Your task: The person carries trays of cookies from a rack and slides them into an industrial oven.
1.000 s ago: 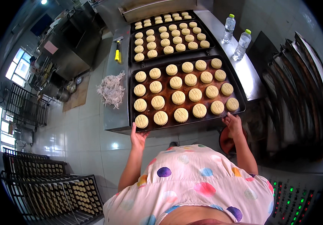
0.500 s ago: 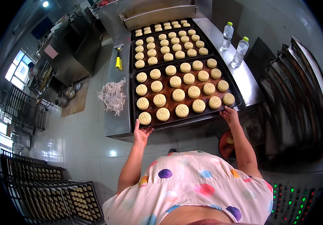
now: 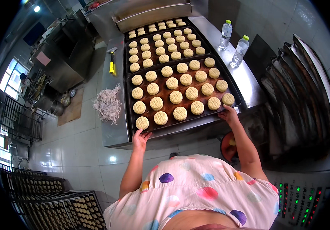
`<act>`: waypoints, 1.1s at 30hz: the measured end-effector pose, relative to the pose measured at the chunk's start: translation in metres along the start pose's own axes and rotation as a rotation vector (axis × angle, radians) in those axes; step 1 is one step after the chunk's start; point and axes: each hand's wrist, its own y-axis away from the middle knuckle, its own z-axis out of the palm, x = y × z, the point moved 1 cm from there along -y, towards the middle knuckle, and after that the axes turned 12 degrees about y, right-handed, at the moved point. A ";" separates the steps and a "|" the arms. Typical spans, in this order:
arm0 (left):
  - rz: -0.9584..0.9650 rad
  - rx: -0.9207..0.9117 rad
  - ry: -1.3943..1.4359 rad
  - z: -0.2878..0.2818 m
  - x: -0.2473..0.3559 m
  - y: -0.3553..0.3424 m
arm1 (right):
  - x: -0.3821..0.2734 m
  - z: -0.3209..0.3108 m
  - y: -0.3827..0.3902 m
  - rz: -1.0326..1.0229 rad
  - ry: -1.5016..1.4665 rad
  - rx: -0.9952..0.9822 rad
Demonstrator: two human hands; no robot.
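My left hand grips the front left corner of a dark baking tray filled with rows of pale, fluted, stamped round pastries. My right hand holds the same tray near its front right corner, fingers at the rim. The tray rests on a steel worktop, its back edge up against a second loaded tray, with another behind that. Left of the held tray lie a tangled pile of pale stringy fibre and a yellow-handled scraper.
Two water bottles stand on the worktop's right strip. Blackened sheets lean upright at right, above a panel with green and red lights. Racks of trays stand lower left; a person is at the far left among steel equipment.
The front tray and both my hands have moved away from my body, closing the gap to the tray behind. The camera's view has also shifted slightly.
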 end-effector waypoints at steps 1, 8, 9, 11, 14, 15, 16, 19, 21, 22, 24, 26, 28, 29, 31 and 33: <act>0.005 -0.030 0.016 0.000 0.000 0.000 | 0.000 0.000 0.001 -0.001 0.009 -0.013; -0.009 -0.165 0.037 -0.012 -0.002 0.000 | 0.005 -0.007 0.000 -0.035 0.101 -0.128; -0.003 -0.160 0.020 -0.009 -0.003 0.005 | 0.004 -0.005 0.002 -0.036 0.111 -0.133; 0.008 -0.158 -0.021 0.002 -0.002 0.012 | 0.002 -0.006 0.005 -0.045 0.124 -0.141; 0.086 -0.122 -0.063 0.000 -0.008 0.014 | 0.005 -0.009 0.001 -0.040 0.158 -0.139; 0.109 -0.109 -0.077 -0.001 -0.010 0.014 | 0.006 -0.009 0.001 -0.050 0.153 -0.133; 0.114 -0.102 -0.078 -0.001 -0.012 0.014 | 0.008 -0.009 0.000 -0.061 0.148 -0.127; 0.132 -0.082 -0.089 -0.004 -0.015 0.013 | 0.013 -0.009 0.001 -0.090 0.160 -0.095; 0.152 -0.065 -0.099 -0.005 -0.017 0.013 | 0.015 -0.006 0.002 -0.101 0.173 -0.085; 0.167 -0.054 -0.101 -0.004 -0.019 0.014 | 0.015 -0.005 0.004 -0.120 0.200 -0.067; 0.175 -0.041 -0.104 -0.004 -0.021 0.014 | 0.015 -0.003 0.006 -0.121 0.220 -0.050; 0.184 -0.037 -0.123 -0.006 -0.021 0.014 | 0.016 -0.001 0.009 -0.130 0.245 -0.025; 0.198 -0.042 -0.155 -0.007 -0.022 0.013 | 0.016 0.001 0.010 -0.117 0.260 0.007; 0.200 -0.036 -0.163 -0.008 -0.023 0.012 | 0.016 0.002 0.011 -0.110 0.267 0.022; 0.203 -0.027 -0.175 -0.004 -0.024 0.013 | 0.018 0.001 0.010 -0.114 0.294 0.048; 0.209 -0.034 -0.180 -0.004 -0.026 0.014 | 0.019 0.001 0.010 -0.116 0.319 0.062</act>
